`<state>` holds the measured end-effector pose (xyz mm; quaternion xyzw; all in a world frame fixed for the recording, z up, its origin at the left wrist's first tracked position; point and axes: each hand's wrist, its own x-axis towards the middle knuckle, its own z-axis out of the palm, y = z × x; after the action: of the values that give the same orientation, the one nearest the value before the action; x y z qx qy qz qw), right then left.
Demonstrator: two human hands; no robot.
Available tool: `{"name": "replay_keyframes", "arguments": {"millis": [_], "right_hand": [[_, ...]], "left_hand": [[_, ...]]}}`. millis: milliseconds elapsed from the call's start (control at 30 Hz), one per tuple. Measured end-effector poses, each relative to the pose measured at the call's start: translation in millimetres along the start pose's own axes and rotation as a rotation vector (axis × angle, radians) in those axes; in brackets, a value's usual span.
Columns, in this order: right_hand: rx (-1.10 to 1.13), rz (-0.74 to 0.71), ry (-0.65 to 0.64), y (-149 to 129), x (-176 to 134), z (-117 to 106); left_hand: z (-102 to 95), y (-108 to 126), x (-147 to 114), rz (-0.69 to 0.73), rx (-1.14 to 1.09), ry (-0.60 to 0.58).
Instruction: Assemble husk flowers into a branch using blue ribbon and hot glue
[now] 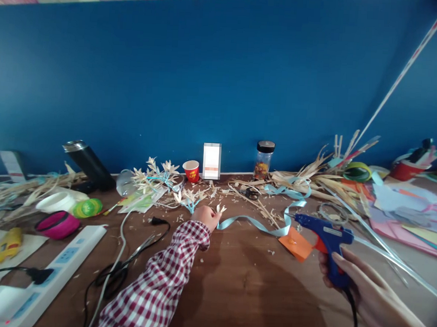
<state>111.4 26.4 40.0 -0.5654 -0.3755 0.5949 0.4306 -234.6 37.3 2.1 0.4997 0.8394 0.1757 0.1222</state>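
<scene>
Gripping a blue hot-glue gun by its handle, the right hand held it just above the wooden table, nozzle aimed left toward the orange paper scrap. The left hand, in a red-checked sleeve, was pinched shut on a small pale straw flower and the near end of the light-blue ribbon, left of the glue gun.

Risks, as I judged them: the nozzle sat close to the scrap and ribbon, so a drip could've stuck them to the table or strung glue across the ribbon. Fingertips pinching the flower were right where glue would land, w/ burn risk. The gun's black cord ran off below the handle; a snag could've jerked the aim. Dry straw bits lay scattered behind the gun, easy to foul the bead. Small scissors lay further back, and a power strip far left of the gun w/ loose cables nearby.
</scene>
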Motion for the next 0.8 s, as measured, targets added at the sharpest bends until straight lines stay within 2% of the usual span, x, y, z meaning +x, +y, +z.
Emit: {"name": "replay_keyframes", "arguments": {"millis": [100,300,467,667,800], "right_hand": [[0.064,0.080,-0.118,2,15,7],[0.082,0.110,-0.113,9,9,6],[0.000,0.065,-0.186,1,-6,26],[-0.029,0.032,-0.307,0,-13,41],[-0.017,0.032,-0.280,4,-13,40]], "left_hand": [[2.9,-3,5,-0.031,-0.066,-0.037],[-2.7,-4,1,-0.138,-0.271,-0.096],[-10.2,-2,-9,-0.197,-0.411,-0.148],[-2.8,-3,-10,-0.153,-0.344,-0.079],[2.0,0,-6,-0.097,-0.238,-0.054]]}}
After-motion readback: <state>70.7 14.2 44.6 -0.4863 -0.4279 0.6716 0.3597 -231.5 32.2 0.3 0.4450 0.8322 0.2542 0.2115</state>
